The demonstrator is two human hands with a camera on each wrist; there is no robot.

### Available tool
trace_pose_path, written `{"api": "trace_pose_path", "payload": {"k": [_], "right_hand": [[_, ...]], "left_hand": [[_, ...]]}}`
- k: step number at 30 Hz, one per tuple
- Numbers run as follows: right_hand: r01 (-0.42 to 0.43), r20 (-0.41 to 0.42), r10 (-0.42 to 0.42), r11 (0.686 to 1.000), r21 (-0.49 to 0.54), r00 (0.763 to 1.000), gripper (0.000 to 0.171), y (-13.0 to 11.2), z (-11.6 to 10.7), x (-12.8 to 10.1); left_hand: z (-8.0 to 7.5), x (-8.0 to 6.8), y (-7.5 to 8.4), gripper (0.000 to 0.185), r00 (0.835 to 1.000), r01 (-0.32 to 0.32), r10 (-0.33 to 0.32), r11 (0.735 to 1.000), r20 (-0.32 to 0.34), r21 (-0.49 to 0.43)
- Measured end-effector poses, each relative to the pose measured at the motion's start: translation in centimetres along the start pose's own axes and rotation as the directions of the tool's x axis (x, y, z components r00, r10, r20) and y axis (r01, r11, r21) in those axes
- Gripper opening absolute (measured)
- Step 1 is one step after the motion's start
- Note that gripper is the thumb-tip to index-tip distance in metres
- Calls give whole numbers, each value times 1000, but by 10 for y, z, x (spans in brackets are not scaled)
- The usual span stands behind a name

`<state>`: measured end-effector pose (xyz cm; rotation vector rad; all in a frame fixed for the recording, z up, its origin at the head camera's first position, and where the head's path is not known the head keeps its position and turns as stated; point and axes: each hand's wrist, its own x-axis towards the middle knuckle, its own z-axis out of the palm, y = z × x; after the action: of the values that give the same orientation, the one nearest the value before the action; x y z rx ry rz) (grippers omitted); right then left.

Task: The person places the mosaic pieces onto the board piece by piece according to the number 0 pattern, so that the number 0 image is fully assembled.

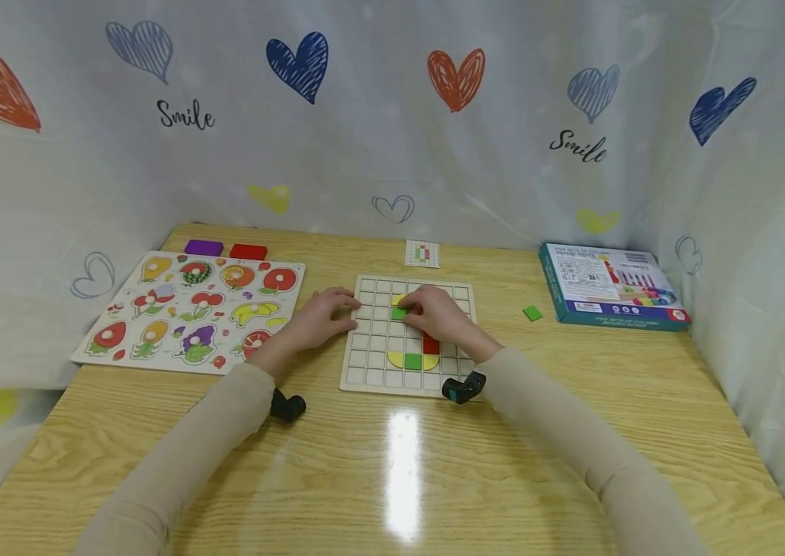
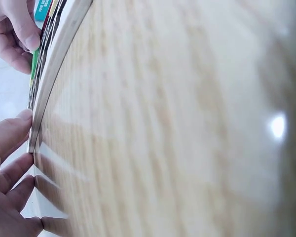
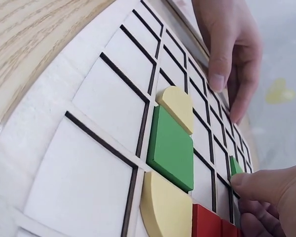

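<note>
A wooden grid board [image 1: 372, 378] lies on the table. My left hand [image 1: 326, 316] is at its left edge; the left wrist view shows the thumb [image 2: 10, 131] touching the board, the other fingertips beside it near the table. My right hand [image 1: 434, 313] pinches a green square tile [image 3: 235, 166] over an upper cell, beside a yellow rounded tile [image 1: 397, 300]. Lower on the board sit another green tile [image 3: 171, 148], yellow rounded tiles [image 3: 177, 106] on both sides of it, and red tiles [image 1: 430, 345]. The right hand hides part of the grid.
A loose green tile [image 1: 532, 313] lies right of the board, near a boxed game [image 1: 615, 289]. Behind the board is a small pattern card [image 1: 423, 253]. At left lies a fruit puzzle board [image 1: 177, 324], with purple [image 1: 204, 248] and red [image 1: 249, 252] blocks behind it.
</note>
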<state>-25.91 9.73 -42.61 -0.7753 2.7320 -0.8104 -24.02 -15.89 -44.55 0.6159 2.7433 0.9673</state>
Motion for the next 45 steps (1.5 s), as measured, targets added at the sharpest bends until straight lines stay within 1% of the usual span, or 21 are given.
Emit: {"api": "trace_pose_path", "payload": {"k": [4,10,21,25,31,35,38,42,45], "right_hand": [[4,-1,-4,1000,-20,1000,26,0,1,2],[8,-5,-8,1000,-19,1000,26,-1,1,2],[4,-5,-4,1000,-23,1000,25,-1,2,2],[2,-9,-2,1000,-25,1000,25,-1,2,1],[11,-40,-12,1000,-5,999,25,0,2,-2],[1,-84,2,1000,29,996,26,2,-1,-11],[-15,-116,23,997,70,993,26,7,-6,-22],[-63,-157,85,988,140,984,27,15,-13,-43],[-111,-186,146,976,186,972,29,23,-19,-62]], "left_hand": [[0,1,1,39,1000,6,-6,1000,5,-1],[0,2,0,40,1000,21,-21,1000,13,-7],[0,1,0,40,1000,8,-8,1000,9,-7],[0,3,-1,40,1000,21,-21,1000,15,-10],[1,3,-2,40,1000,20,-20,1000,17,-4],[1,4,-2,40,1000,14,-13,1000,18,-7],[1,4,-2,40,1000,15,-15,1000,17,-10],[0,3,-2,40,1000,15,-15,1000,13,-11],[0,2,-2,40,1000,13,-13,1000,12,-14]]}}
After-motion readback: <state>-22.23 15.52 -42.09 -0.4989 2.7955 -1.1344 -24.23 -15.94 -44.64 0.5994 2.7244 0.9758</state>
